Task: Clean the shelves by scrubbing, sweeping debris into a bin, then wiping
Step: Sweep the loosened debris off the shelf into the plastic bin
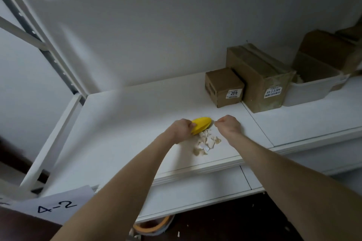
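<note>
The yellow scrub brush sits at frame centre, with the left hand clamped on its near end. The right hand is just beside it, fingers curled together, perhaps pinching something. Beige debris lies near the white shelf's front edge. There is open board to the left and cardboard boxes at upper right.

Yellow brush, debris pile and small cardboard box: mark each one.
yellow brush (202, 123): head view, on its bare yellow back.
debris pile (206, 143): head view, on the middle scraps.
small cardboard box (220, 79): head view, on its top face.
</note>
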